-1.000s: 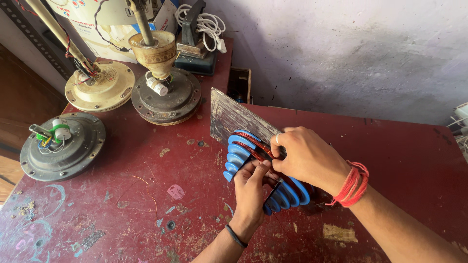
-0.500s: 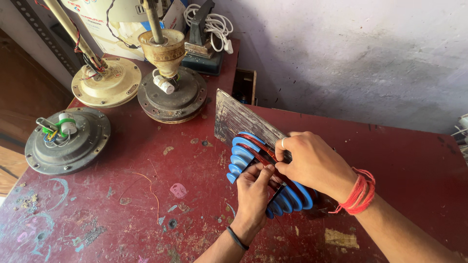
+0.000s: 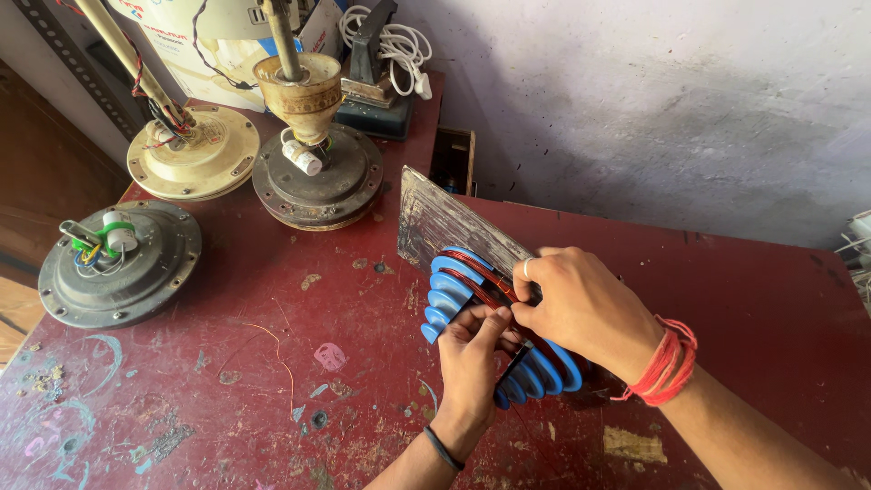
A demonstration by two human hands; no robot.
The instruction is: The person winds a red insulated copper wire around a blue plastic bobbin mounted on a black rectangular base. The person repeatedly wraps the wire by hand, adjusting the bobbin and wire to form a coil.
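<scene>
- Blue stepped winding former (image 3: 451,290) sat at the centre of the frame on the red table (image 3: 227,363), its stacked blue ridges fanning toward the lower right, with dark red copper wire (image 3: 472,277) wound across the upper ridges.
- Left hand (image 3: 472,363) came up from the bottom edge, a black band on its wrist; its fingers (image 3: 490,319) were closed on the wire at the former's middle.
- Right hand (image 3: 585,308) reached in from the lower right with a red thread bracelet (image 3: 667,363) on the wrist, fingers curled shut over the top of the former and the wire.
- A worn metal plate (image 3: 445,222) stood tilted just behind the former, touching it.
- Three fan motors lay in the upper left: a grey one (image 3: 118,268) with green and yellow leads, a cream one (image 3: 195,163) and a dark one (image 3: 318,177) with a cream cup on its rod.
- A coiled white cable (image 3: 390,41) rested at the top edge.
</scene>
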